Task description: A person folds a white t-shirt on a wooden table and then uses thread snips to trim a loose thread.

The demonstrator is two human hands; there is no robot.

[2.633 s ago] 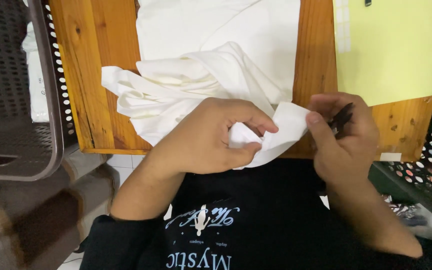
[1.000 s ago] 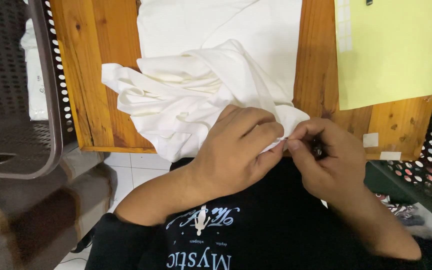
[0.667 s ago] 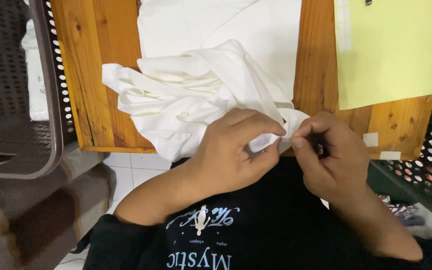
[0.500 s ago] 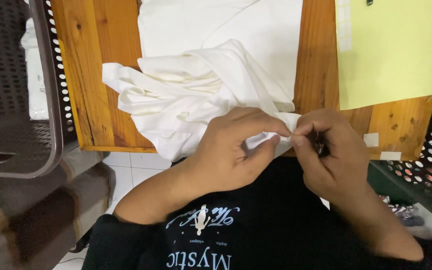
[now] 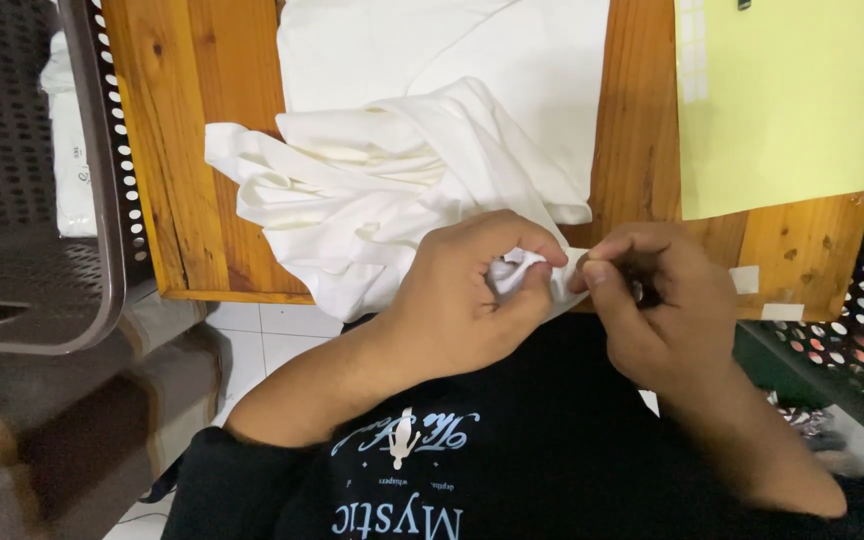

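Here, a fold of the white cloth (image 5: 392, 190) is gripped in the left hand (image 5: 472, 300), the fingers curled tightly over a small bunched portion at the near edge of the wooden table (image 5: 192, 150). The right hand (image 5: 652, 310) is held just beside it, its thumb and fingertips pinched on the same bunched portion, so that the two hands are touching at the cloth. A small dark item appears to be enclosed in the right hand, but its kind cannot be told.

The rest of the cloth is spread in loose, crumpled folds across the table, extending away from the hands toward the far edge. A pale yellow-green sheet (image 5: 782, 100) is laid on the right part of the table, well apart from the cloth. Small pieces of pale tape (image 5: 745, 279) are seen on the table's near right corner. A dark perforated plastic chair (image 5: 22, 200) is placed to the left of the table, and a perforated basket wall (image 5: 852, 340) is seen at the right.
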